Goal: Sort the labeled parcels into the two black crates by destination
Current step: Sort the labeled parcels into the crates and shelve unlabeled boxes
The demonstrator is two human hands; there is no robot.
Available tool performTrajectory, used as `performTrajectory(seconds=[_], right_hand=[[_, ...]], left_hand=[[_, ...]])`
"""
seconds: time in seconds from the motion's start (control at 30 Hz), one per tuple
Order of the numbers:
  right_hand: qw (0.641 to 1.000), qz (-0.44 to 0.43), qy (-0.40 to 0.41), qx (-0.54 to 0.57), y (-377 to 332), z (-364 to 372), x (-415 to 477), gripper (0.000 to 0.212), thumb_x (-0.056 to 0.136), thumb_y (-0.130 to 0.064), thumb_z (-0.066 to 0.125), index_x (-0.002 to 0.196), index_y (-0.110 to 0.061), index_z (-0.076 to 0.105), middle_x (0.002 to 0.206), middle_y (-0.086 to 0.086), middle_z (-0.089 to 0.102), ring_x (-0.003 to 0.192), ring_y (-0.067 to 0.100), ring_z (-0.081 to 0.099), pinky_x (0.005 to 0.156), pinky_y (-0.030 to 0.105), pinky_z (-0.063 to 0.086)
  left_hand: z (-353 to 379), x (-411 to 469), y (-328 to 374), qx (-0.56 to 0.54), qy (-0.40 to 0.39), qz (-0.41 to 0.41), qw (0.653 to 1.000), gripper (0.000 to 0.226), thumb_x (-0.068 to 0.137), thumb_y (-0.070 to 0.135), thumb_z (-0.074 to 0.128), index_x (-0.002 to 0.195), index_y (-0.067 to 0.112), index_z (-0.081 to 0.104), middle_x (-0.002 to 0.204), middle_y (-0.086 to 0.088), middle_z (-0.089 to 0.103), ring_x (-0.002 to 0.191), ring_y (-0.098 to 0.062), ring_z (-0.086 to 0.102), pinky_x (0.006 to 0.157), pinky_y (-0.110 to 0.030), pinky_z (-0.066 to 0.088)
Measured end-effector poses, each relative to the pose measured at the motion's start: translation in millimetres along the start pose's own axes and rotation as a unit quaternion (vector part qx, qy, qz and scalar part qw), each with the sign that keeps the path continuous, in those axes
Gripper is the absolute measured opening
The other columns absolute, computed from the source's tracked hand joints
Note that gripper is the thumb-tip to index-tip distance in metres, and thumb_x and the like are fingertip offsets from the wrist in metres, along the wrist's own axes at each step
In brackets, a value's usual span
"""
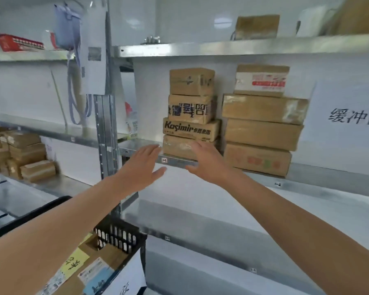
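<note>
Two stacks of brown cardboard parcels stand on a metal shelf (179,161). The left stack has a Kosimir-printed box (191,129) above its bottom parcel (177,145). The right stack (262,122) is wider. My left hand (142,167) and my right hand (209,161) reach up with straight fingers toward the bottom parcel of the left stack. Both hands hold nothing; the right fingertips lie in front of that parcel. A black crate (121,236) at the lower left holds labeled parcels, one with a yellow note (74,262).
A steel upright (106,133) separates this shelf bay from the left one, where small brown boxes (19,154) are piled. A red basket (17,42) and more boxes (257,26) sit on the top shelf. A lower shelf edge (200,228) runs below my arms.
</note>
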State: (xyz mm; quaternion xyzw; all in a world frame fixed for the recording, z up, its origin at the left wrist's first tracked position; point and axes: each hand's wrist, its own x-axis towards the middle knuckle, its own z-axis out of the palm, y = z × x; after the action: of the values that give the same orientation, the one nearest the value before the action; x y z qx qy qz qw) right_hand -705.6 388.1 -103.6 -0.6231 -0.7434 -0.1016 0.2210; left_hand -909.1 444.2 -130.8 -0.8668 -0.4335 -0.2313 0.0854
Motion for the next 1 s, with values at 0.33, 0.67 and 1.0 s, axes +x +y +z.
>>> performTrajectory(seconds=[0.33, 0.67, 1.0], right_hand=[[0.985, 0.140, 0.091, -0.035, 96.8, -131.5, -31.3, 0.086, 0.091, -0.035, 0.068, 0.156, -0.018, 0.013, 0.150, 0.010, 0.041, 0.134, 0.029, 0.044, 0.109, 0.045, 0.041], [0.967, 0.202, 0.153, 0.015, 139.3, -176.7, 0.8, 0.082, 0.092, -0.031, 0.066, 0.154, -0.011, 0.018, 0.154, 0.010, 0.032, 0.140, 0.025, 0.034, 0.110, 0.031, 0.030], [0.927, 0.237, 0.238, 0.164, 188.6, -182.2, 57.4, 0.053, 0.100, -0.038, 0.050, 0.142, -0.007, 0.038, 0.135, 0.010, 0.054, 0.116, 0.025, 0.054, 0.082, 0.030, 0.038]], left_hand=[[-43.3, 117.4, 131.3, -0.104, 0.046, 0.079, 0.990, 0.074, 0.093, 0.042, 0.058, 0.152, 0.014, 0.024, 0.159, -0.003, 0.026, 0.146, -0.021, 0.024, 0.119, -0.040, 0.024], [-51.7, 189.7, 166.4, -0.125, 0.053, 0.078, 0.988, 0.089, 0.088, 0.047, 0.064, 0.154, 0.013, 0.015, 0.160, -0.005, 0.022, 0.147, -0.022, 0.021, 0.118, -0.039, 0.020], [-58.5, 245.1, 171.2, -0.277, 0.053, 0.003, 0.959, 0.071, 0.090, 0.033, 0.067, 0.146, 0.012, 0.028, 0.143, -0.004, 0.042, 0.128, -0.020, 0.044, 0.092, -0.022, 0.034]])
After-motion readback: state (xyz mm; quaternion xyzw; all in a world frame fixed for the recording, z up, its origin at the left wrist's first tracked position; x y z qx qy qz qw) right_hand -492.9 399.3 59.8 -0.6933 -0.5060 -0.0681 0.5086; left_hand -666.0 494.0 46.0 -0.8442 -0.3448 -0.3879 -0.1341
